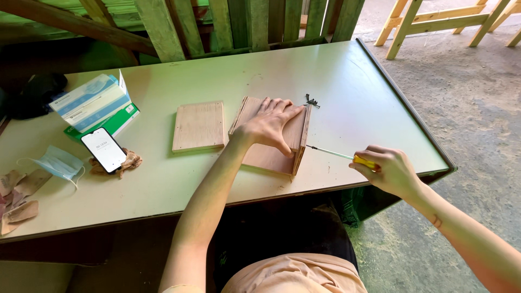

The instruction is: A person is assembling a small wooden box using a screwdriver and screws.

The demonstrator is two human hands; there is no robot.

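Head view, left to right: on the pale surface (336,87) lie a face mask (57,161), a phone (103,150) on a crumpled cloth, a loose plywood board (199,126), then the plywood assembly (271,157) near the front edge, pressed flat by the left hand (271,125) with fingers spread and gripping nothing. Right hand (388,171), fingers clenched on the yellow handle, holds the screwdriver (339,155) level, its tip at the upright side panel. Likely faults: the tip slipping towards the left thumb, the thin panel splitting, or the small pile of dark screws (311,101) scattering if the assembly shifts.
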